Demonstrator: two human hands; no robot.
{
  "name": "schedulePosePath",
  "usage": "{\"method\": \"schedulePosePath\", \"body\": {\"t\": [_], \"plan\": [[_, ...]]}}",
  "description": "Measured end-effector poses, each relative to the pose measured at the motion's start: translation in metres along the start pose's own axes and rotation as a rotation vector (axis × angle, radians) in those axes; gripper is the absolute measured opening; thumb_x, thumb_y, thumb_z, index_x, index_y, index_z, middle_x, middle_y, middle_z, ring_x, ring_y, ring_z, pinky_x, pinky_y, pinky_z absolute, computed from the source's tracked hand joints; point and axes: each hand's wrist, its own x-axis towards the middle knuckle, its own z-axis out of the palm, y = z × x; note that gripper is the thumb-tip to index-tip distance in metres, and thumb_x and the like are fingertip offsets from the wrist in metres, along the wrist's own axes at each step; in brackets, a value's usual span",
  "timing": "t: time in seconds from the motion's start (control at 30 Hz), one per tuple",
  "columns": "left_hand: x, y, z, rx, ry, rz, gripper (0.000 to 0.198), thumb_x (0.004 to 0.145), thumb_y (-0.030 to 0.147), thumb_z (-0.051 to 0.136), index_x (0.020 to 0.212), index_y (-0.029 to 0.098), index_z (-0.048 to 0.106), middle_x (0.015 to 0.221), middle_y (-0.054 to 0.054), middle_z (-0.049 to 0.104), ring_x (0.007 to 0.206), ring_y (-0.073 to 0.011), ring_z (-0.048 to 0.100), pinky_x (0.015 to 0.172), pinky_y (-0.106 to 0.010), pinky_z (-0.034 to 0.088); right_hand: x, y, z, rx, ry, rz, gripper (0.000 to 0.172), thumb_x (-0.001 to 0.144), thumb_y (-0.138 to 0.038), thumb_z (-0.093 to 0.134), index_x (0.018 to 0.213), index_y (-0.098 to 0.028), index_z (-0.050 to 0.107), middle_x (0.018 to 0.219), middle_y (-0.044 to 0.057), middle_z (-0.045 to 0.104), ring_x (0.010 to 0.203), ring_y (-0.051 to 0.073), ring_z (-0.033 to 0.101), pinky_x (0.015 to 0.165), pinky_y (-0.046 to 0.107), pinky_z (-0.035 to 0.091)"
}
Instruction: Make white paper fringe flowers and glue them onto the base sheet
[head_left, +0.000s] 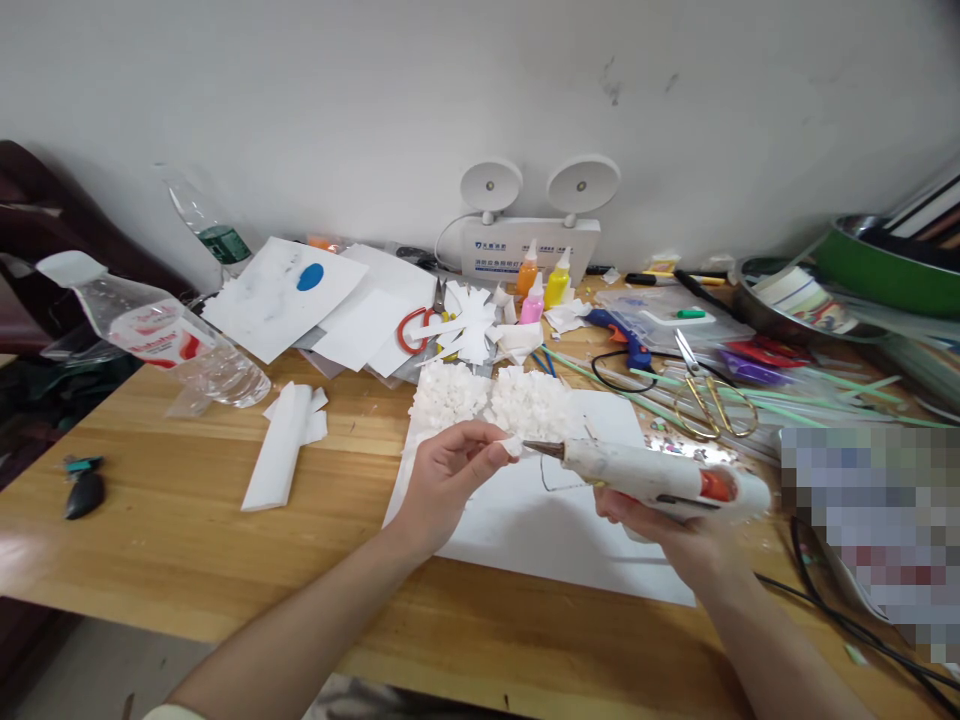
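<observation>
My left hand (448,478) pinches a small white paper piece (512,447) between thumb and fingertips. My right hand (656,530) is wrapped round the handle of a white glue gun (637,470), whose dark metal nozzle points left and is at the paper piece; whether they touch is hard to tell. Under both hands lies a white sheet (540,530) with a drawn line partly visible. Two clusters of crumpled white paper bits, a left one (448,393) and a right one (529,400), stand at the sheet's back part.
A water bottle (172,340) leans at the left near folded white paper (279,450). Behind the sheet are red-handled scissors (414,330), small paint bottles (556,285) and a twin-lamp light (529,245). Gold scissors (709,395), a blue glue gun (634,345) and cables are at the right.
</observation>
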Motion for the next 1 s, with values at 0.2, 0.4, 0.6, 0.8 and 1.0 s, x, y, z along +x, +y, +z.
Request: {"method": "schedulePosePath", "body": {"t": [0.2, 0.4, 0.6, 0.8, 1.0], "plan": [[0.000, 0.000, -0.001, 0.026, 0.006, -0.003, 0.012, 0.070, 0.028, 0.064, 0.074, 0.017, 0.063, 0.067, -0.001, 0.061, 0.068, -0.0108, 0.057, 0.064, -0.022, 0.042, 0.000, 0.002, -0.001, 0.005, -0.035, -0.063, 0.016, 0.065, -0.036, 0.064, 0.063, -0.020, 0.062, 0.060, 0.002, 0.061, 0.055, 0.017, 0.056, 0.048, 0.027, 0.046], [0.000, -0.001, -0.002, 0.097, 0.008, 0.031, 0.014, 0.070, 0.030, 0.064, 0.074, 0.017, 0.062, 0.067, -0.001, 0.059, 0.065, -0.0102, 0.052, 0.058, -0.021, 0.039, 0.005, 0.006, -0.003, -0.081, -0.022, -0.108, 0.016, 0.069, -0.035, 0.061, 0.064, -0.021, 0.061, 0.061, 0.002, 0.062, 0.056, 0.019, 0.058, 0.047, 0.027, 0.046], [0.000, 0.003, -0.006, 0.183, 0.079, 0.095, 0.013, 0.072, 0.030, 0.062, 0.076, 0.018, 0.062, 0.067, 0.000, 0.056, 0.065, -0.0098, 0.051, 0.059, -0.021, 0.039, 0.016, 0.013, -0.008, -0.243, -0.085, -0.245, 0.013, 0.070, -0.033, 0.059, 0.069, -0.020, 0.062, 0.067, 0.003, 0.065, 0.060, 0.018, 0.059, 0.053, 0.026, 0.048], [0.003, 0.006, -0.009, 0.211, 0.102, 0.167, 0.011, 0.074, 0.028, 0.060, 0.079, 0.019, 0.062, 0.071, 0.000, 0.059, 0.070, -0.0096, 0.054, 0.065, -0.020, 0.042, 0.048, 0.016, -0.012, -0.222, 0.315, -0.124, 0.028, 0.069, -0.039, 0.057, 0.084, -0.015, 0.063, 0.071, 0.005, 0.065, 0.061, 0.019, 0.059, 0.051, 0.028, 0.045], [0.002, 0.005, -0.011, 0.284, 0.102, 0.245, 0.012, 0.074, 0.028, 0.059, 0.080, 0.018, 0.062, 0.074, -0.001, 0.059, 0.072, -0.0111, 0.054, 0.067, -0.022, 0.044, 0.109, 0.024, -0.030, -0.612, 0.513, -0.065, 0.038, 0.073, -0.041, 0.048, 0.094, -0.012, 0.063, 0.086, 0.012, 0.067, 0.080, 0.025, 0.060, 0.062, 0.031, 0.044]]}}
